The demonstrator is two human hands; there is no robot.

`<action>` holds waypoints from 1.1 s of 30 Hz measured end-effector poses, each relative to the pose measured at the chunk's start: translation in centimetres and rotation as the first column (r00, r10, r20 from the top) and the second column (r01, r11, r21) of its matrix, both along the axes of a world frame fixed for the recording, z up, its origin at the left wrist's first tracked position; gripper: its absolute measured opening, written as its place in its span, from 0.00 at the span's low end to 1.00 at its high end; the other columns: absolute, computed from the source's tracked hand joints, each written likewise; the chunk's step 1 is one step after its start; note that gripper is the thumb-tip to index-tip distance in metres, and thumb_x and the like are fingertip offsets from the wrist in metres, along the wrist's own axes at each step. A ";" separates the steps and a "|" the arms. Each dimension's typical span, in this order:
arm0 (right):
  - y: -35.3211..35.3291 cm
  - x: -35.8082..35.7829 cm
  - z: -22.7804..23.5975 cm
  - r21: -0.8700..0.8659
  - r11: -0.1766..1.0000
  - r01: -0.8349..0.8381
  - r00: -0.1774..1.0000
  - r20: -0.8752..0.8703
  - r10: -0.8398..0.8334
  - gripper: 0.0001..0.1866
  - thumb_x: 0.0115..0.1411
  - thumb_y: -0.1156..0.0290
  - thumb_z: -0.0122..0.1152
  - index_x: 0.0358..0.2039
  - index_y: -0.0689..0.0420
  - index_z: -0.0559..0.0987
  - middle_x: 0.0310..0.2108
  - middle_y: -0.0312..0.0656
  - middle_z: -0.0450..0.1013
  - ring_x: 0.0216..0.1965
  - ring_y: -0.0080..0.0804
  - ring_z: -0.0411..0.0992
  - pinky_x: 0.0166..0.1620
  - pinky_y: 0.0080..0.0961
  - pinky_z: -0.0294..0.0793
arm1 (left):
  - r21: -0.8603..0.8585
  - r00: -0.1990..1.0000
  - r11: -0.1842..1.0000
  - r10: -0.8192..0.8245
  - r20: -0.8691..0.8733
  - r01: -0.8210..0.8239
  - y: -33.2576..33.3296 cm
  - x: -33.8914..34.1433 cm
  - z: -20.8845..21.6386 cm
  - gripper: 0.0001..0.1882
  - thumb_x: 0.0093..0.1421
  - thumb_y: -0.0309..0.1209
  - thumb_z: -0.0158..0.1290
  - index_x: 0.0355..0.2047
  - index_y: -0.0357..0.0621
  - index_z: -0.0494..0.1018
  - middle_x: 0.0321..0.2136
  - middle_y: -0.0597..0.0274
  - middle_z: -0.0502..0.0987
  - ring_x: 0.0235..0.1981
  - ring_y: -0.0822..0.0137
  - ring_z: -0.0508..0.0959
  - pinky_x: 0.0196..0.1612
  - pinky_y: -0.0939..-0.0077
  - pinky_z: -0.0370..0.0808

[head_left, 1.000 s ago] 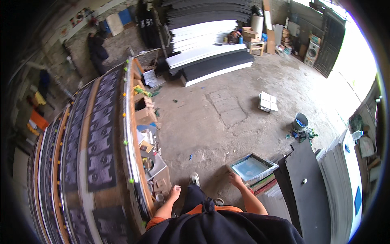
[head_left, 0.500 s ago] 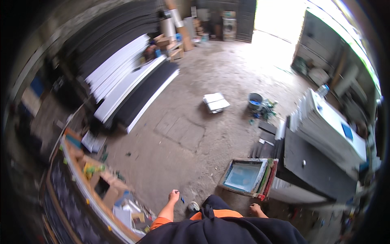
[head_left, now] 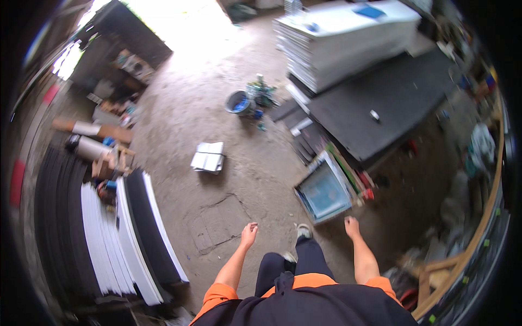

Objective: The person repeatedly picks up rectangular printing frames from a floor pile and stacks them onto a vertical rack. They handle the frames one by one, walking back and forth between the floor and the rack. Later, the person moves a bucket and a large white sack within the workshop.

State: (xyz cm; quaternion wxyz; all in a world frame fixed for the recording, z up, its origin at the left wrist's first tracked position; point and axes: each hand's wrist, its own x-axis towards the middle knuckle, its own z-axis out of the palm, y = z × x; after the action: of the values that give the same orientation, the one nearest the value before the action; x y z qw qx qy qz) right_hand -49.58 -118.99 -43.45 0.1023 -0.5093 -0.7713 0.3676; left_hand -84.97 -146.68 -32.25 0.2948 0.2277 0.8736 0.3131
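My left hand [head_left: 249,234] is held out over the concrete floor with its fingers curled together. Whatever may be in it is too small to make out. Loosely closed, my right hand [head_left: 352,225] hangs near the lower corner of a stack of framed screens [head_left: 325,191] and appears to hold nothing. The top screen has a pale blue mesh in a worn frame, with green and red frames leaning beside it. Farther ahead on the floor lies a tied bundle of white sheets [head_left: 207,157].
A grey bucket [head_left: 238,103] with blue contents stands ahead, beside green scraps [head_left: 263,93]. To the right are a black board stack [head_left: 375,108] and a tall white board stack [head_left: 348,41]. White and black panels [head_left: 109,239] lean at left. A wooden-edged table [head_left: 478,239] curves along the right.
My view has swung to the right, so the bundle, bucket and panels sit farther left. Both forearms now reach farther into view, and one shoe has stepped forward.
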 end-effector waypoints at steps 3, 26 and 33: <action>0.8 -2.4 3.3 0.085 0.992 0.095 0.992 -0.087 -0.088 0.07 0.51 0.74 0.49 0.30 0.61 0.72 0.30 0.52 0.69 0.35 0.50 0.66 0.39 0.37 0.66 | -0.086 0.986 0.988 -0.115 0.124 0.126 2.4 -0.5 -2.2 0.13 0.54 0.31 0.47 0.38 0.39 0.69 0.34 0.52 0.74 0.37 0.62 0.75 0.40 0.72 0.70; 10.0 1.8 -4.9 0.359 0.743 0.564 0.819 -0.359 -0.448 0.18 0.50 0.74 0.53 0.44 0.55 0.68 0.47 0.45 0.62 0.48 0.42 0.62 0.49 0.30 0.63 | 0.292 0.568 0.910 -0.413 0.712 0.295 33.1 12.7 -17.8 0.33 0.56 0.36 0.48 0.56 0.40 0.45 0.56 0.54 0.52 0.56 0.62 0.54 0.58 0.64 0.47; 12.9 1.9 -7.2 0.219 0.850 0.479 0.848 -0.363 -0.385 0.19 0.48 0.76 0.55 0.43 0.55 0.69 0.40 0.45 0.65 0.42 0.43 0.64 0.44 0.31 0.66 | 0.205 0.524 0.979 -0.178 0.833 0.006 36.4 19.2 -18.6 0.40 0.54 0.36 0.50 0.57 0.35 0.36 0.57 0.49 0.48 0.59 0.61 0.48 0.60 0.64 0.38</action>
State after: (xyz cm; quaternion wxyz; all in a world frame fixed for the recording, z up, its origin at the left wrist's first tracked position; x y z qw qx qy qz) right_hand -47.72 -106.06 -50.60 0.3779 -0.5866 -0.6564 0.2869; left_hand -65.81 -110.30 -50.85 0.6762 0.1185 0.5759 0.4440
